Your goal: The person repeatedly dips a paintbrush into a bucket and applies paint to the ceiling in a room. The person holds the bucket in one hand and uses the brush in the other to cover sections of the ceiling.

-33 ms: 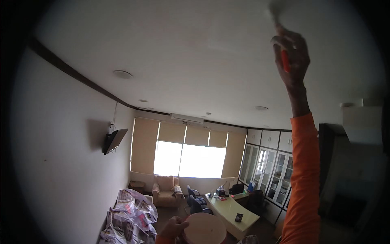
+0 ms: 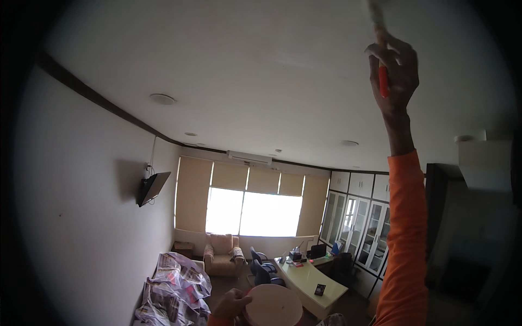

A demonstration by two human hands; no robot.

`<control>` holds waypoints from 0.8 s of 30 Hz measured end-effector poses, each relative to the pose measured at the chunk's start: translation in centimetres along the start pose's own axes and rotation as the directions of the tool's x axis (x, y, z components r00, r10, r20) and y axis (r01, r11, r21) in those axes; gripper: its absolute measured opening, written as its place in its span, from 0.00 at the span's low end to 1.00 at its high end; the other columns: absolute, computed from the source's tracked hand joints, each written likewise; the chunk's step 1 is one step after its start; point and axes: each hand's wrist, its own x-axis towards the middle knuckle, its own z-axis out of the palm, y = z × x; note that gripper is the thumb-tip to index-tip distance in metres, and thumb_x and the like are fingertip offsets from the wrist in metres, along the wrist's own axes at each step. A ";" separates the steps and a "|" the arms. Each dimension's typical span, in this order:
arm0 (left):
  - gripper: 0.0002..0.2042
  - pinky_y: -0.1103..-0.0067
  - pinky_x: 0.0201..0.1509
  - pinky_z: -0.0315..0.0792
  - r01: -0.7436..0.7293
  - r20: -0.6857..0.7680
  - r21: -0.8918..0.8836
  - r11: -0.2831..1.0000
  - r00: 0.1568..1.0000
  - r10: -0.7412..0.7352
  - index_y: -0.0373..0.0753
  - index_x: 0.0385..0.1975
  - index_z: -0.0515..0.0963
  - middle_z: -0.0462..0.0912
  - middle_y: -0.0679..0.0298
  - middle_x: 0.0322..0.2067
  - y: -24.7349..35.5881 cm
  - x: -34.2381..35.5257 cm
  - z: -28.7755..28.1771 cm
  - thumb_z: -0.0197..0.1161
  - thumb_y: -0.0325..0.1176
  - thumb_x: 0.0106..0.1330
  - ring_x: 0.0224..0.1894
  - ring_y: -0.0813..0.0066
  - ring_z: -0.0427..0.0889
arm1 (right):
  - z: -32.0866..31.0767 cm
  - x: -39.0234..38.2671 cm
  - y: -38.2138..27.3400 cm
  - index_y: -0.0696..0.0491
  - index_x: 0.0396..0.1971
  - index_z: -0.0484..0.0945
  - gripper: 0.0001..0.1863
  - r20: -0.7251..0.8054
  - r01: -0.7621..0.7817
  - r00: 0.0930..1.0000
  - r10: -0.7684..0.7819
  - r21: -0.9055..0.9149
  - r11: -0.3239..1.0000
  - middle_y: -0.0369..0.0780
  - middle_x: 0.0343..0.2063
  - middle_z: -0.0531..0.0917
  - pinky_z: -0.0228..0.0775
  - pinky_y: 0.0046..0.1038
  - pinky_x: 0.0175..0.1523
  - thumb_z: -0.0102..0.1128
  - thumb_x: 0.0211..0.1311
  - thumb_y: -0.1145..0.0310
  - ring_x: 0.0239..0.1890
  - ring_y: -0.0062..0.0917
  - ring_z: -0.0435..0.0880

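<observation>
My right arm, in an orange sleeve, reaches up at the upper right. The right hand (image 2: 396, 70) is closed around a paintbrush (image 2: 384, 81), whose red handle end shows below the fingers. The brush head is blurred near the top edge, up against the white ceiling (image 2: 261, 81); whether it touches cannot be made out. Low in the middle, my left hand (image 2: 232, 303) grips the edge of a round bucket (image 2: 273, 307). A pale cream surface fills the bucket's top, and a little red shows at its side.
A wall-mounted screen (image 2: 154, 188) hangs at left above a plastic-covered piece of furniture (image 2: 174, 290). Farther off are an armchair (image 2: 222, 261), dark chairs (image 2: 263, 269), a pale desk (image 2: 310, 282) and glass-door cabinets (image 2: 372, 236). A ceiling fixture (image 2: 484, 163) hangs at right.
My right hand and the paintbrush have shifted slightly to the right, with the brush tilted a little differently. The left hand and the bucket stay in place.
</observation>
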 end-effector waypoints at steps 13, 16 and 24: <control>0.27 0.75 0.39 0.78 0.118 0.038 -0.194 0.974 0.993 -0.113 0.21 0.46 0.79 0.86 0.56 0.37 2.7 -0.1 -1.2 0.75 0.43 0.61 0.37 0.75 0.83 | 8.6 -16.3 -7.3 0.44 0.36 0.83 0.13 0.763 -0.068 0.645 -0.034 0.102 0.992 0.35 0.46 0.80 0.85 0.32 0.47 0.73 0.49 0.73 0.48 0.31 0.81; 0.28 0.74 0.40 0.79 0.116 0.037 -0.174 0.978 0.993 -0.111 0.21 0.47 0.79 0.86 0.55 0.37 1.3 0.7 -1.0 0.76 0.44 0.60 0.38 0.74 0.83 | 6.7 -13.0 -6.1 0.45 0.37 0.84 0.11 0.687 -0.097 0.726 0.035 0.052 0.994 0.33 0.46 0.82 0.84 0.32 0.47 0.72 0.53 0.72 0.47 0.29 0.82; 0.24 0.75 0.36 0.78 0.043 0.050 -0.056 0.998 0.998 -0.040 0.26 0.40 0.80 0.85 0.60 0.31 1.7 0.5 -1.5 0.76 0.44 0.60 0.33 0.75 0.82 | 3.4 -5.7 -1.7 0.43 0.37 0.86 0.11 0.128 -0.144 0.984 0.125 0.151 0.978 0.35 0.45 0.84 0.83 0.31 0.46 0.75 0.54 0.72 0.46 0.30 0.83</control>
